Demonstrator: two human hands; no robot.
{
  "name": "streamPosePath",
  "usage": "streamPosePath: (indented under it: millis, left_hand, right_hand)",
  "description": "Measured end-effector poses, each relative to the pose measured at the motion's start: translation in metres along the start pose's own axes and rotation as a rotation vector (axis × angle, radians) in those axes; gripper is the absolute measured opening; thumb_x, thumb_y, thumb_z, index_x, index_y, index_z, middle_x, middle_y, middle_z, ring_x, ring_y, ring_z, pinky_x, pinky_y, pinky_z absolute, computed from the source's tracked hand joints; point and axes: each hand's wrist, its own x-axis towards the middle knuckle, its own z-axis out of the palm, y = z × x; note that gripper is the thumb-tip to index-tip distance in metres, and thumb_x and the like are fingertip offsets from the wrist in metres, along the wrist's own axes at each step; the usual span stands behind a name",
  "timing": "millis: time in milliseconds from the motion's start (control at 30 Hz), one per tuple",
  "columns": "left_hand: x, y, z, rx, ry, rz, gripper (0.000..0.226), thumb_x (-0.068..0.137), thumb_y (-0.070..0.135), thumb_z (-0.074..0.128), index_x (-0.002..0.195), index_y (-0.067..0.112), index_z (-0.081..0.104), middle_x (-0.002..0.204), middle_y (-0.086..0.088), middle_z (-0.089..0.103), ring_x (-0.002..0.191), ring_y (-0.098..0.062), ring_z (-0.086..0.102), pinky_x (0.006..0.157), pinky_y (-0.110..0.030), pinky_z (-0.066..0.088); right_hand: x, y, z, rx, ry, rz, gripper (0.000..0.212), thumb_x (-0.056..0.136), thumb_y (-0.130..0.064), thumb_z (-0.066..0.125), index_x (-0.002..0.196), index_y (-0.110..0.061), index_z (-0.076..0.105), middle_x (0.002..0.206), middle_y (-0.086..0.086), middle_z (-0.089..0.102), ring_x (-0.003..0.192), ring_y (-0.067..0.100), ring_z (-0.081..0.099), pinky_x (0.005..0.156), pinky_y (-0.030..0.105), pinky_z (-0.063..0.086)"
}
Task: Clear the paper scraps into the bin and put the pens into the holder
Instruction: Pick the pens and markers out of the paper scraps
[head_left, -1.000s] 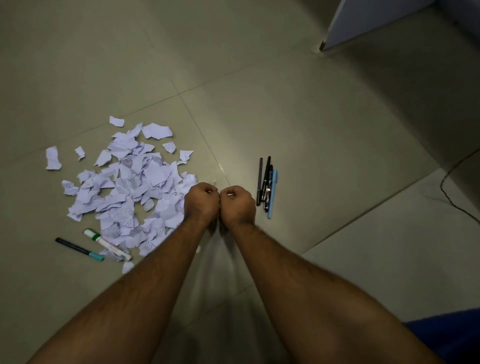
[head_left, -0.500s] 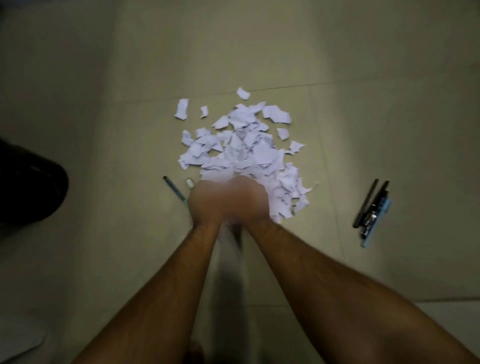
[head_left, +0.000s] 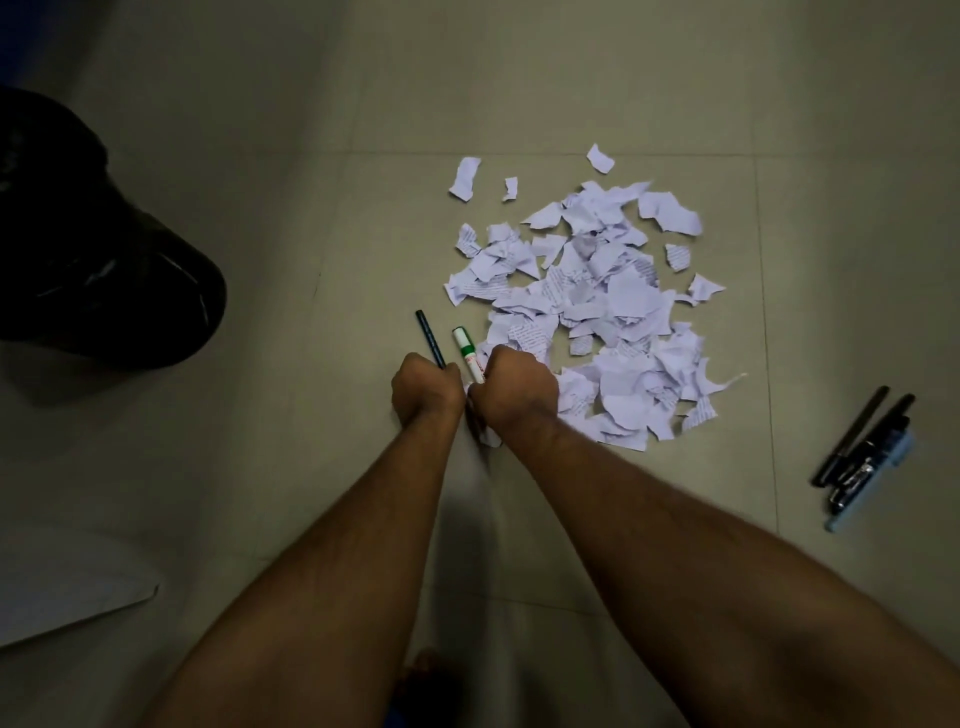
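Head view: we see left grip (head_left: 427, 389) fisted around dark pen (head_left: 430, 339), right grip (head_left: 514, 387) fisted on green-banded marker (head_left: 466, 354). Paper scraps (head_left: 582, 296) beyond right grip; pen bundle (head_left: 865, 457) far right; black bin (head_left: 98, 249) far left.

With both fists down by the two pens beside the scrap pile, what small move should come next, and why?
Probably lift both pens off the floor. The left hand appears curled round the dark pen, and the right hand round the green-and-white marker. Both lie at the edge of the scraps. No holder is in view, so where they go next cannot be told.
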Motion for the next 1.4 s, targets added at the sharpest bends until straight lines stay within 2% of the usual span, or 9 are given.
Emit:
streamPosePath:
  millis: [233, 367, 467, 567, 700, 833, 1000, 1233, 1400]
  left_hand:
    - [-0.005, 0.01, -0.007, -0.181, -0.007, 0.027, 0.021, 0.08, 0.026, 0.067, 0.091, 0.009, 0.071, 0.095, -0.008, 0.072, 0.089, -0.028, 0.065, 0.071, -0.025, 0.043]
    - [-0.008, 0.042, -0.008, -0.259, -0.153, 0.184, 0.012, 0.077, 0.021, 0.072, 0.073, 0.012, 0.065, 0.072, -0.002, 0.064, 0.071, -0.021, 0.057, 0.065, -0.024, 0.041]
    - [-0.021, 0.067, 0.011, -0.291, -0.331, 0.255, 0.019, 0.074, 0.014, 0.074, 0.06, 0.015, 0.06, 0.06, -0.002, 0.06, 0.063, -0.024, 0.058, 0.065, -0.036, 0.056]
    - [-0.049, 0.091, 0.037, -0.268, -0.464, 0.293, 0.019, 0.077, 0.012, 0.075, 0.064, 0.012, 0.061, 0.061, -0.008, 0.06, 0.061, -0.027, 0.06, 0.064, -0.046, 0.059]
    - [-0.074, 0.118, 0.06, -0.239, -0.436, 0.372, 0.017, 0.076, 0.019, 0.076, 0.064, 0.014, 0.064, 0.067, -0.005, 0.065, 0.076, -0.032, 0.069, 0.073, -0.047, 0.061]
    - [-0.108, 0.137, 0.085, -0.17, -0.53, 0.466, 0.019, 0.075, 0.019, 0.076, 0.062, 0.014, 0.064, 0.066, -0.003, 0.065, 0.079, -0.032, 0.069, 0.074, -0.048, 0.061]
    - [-0.174, 0.143, 0.126, -0.034, -0.683, 0.595, 0.022, 0.076, 0.02, 0.075, 0.059, 0.018, 0.062, 0.063, 0.0, 0.065, 0.067, -0.023, 0.065, 0.072, -0.039, 0.061]
    - [-0.241, 0.131, 0.169, 0.066, -0.755, 0.645, 0.012, 0.076, 0.021, 0.076, 0.068, 0.018, 0.068, 0.073, -0.001, 0.069, 0.075, -0.022, 0.068, 0.067, -0.024, 0.05]
    - [-0.251, 0.122, 0.184, 0.135, -0.76, 0.666, 0.008, 0.077, 0.021, 0.077, 0.074, 0.015, 0.073, 0.082, -0.005, 0.073, 0.079, -0.023, 0.067, 0.075, -0.029, 0.055]
  right_hand:
    - [-0.005, -0.002, -0.005, 0.244, 0.056, 0.123, 0.044, 0.079, -0.057, 0.059, 0.098, -0.018, 0.056, 0.095, 0.004, 0.067, 0.087, 0.027, 0.063, 0.073, 0.034, 0.052]
    - [-0.005, 0.014, -0.032, 0.483, 0.108, 0.19, 0.027, 0.077, -0.044, 0.066, 0.084, -0.021, 0.054, 0.08, -0.001, 0.063, 0.08, 0.026, 0.061, 0.066, 0.029, 0.044]
    - [-0.001, 0.045, -0.057, 0.535, 0.17, 0.266, 0.026, 0.076, -0.03, 0.071, 0.098, -0.019, 0.063, 0.096, 0.005, 0.071, 0.091, 0.028, 0.065, 0.075, 0.031, 0.049]
    - [0.002, 0.081, -0.077, 0.576, 0.211, 0.36, 0.028, 0.079, -0.033, 0.072, 0.101, -0.017, 0.068, 0.102, 0.009, 0.073, 0.096, 0.031, 0.067, 0.078, 0.032, 0.051]
    - [-0.003, 0.115, -0.091, 0.63, 0.284, 0.418, 0.03, 0.083, -0.042, 0.072, 0.076, -0.015, 0.062, 0.082, 0.007, 0.068, 0.086, 0.03, 0.066, 0.066, 0.026, 0.04]
    - [-0.027, 0.157, -0.107, 0.657, 0.456, 0.509, 0.037, 0.092, -0.045, 0.061, 0.096, -0.009, 0.069, 0.097, 0.011, 0.072, 0.091, 0.032, 0.065, 0.069, 0.026, 0.039]
    - [-0.068, 0.213, -0.115, 0.598, 0.622, 0.658, 0.037, 0.093, -0.05, 0.055, 0.094, -0.015, 0.067, 0.092, 0.007, 0.072, 0.088, 0.029, 0.066, 0.067, 0.029, 0.043]
    - [-0.113, 0.268, -0.112, 0.636, 0.739, 0.885, 0.028, 0.093, -0.042, 0.058, 0.101, -0.016, 0.067, 0.101, 0.008, 0.072, 0.093, 0.031, 0.065, 0.068, 0.026, 0.038]
    - [-0.137, 0.298, -0.105, 0.596, 0.716, 0.963, 0.024, 0.089, -0.042, 0.063, 0.099, -0.02, 0.066, 0.097, 0.004, 0.072, 0.088, 0.027, 0.066, 0.068, 0.025, 0.04]
